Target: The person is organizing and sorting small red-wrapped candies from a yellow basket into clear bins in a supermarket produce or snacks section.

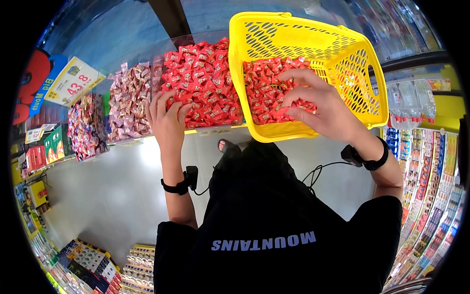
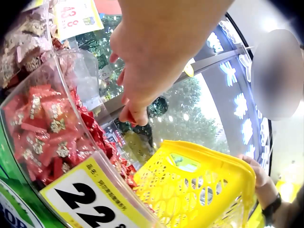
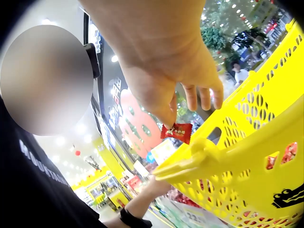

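grey floor (image 1: 112,196) below, right hand (image 1: 320,100) pinches a red candy (image 3: 178,133).

Pink sweets (image 1: 129,100) lay beside darker sweets (image 1: 87,125), near a 43.8 price sign (image 1: 77,84) and a blue sign (image 1: 47,85). Clear bottles (image 1: 411,100) stood at the right, close to packed shelves (image 1: 431,181). Boxes (image 1: 90,264), apparently, though blurred, sat at lower left on the grey floor (image 1: 98,196).

Clear-walled bins (image 1: 205,37) carry red candies (image 1: 205,81) beside pink candies (image 1: 128,100), and a yellow basket (image 1: 237,63) holds more red sweets (image 1: 264,93).
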